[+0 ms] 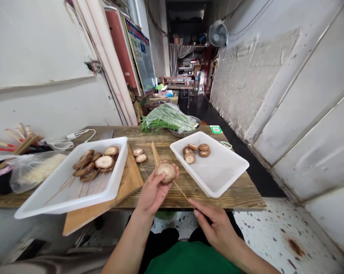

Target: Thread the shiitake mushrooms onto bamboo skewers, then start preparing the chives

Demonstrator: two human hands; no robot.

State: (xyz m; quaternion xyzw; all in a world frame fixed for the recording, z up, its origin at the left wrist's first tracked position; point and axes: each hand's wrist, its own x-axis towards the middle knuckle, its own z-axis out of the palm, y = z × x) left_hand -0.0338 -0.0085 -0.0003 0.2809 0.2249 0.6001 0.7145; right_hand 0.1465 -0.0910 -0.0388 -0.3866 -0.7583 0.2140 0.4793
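Mushroom [165,173] in left grip [154,190], skewer [181,191] in right grip [216,220]

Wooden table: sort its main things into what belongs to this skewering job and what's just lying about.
In the job:
mushroom in left hand
skewer in right hand
skewer bundle
left tray, skewered mushrooms
right tray, loose mushrooms

Apparently just lying about:
bagged greens
white cable
QR-code card
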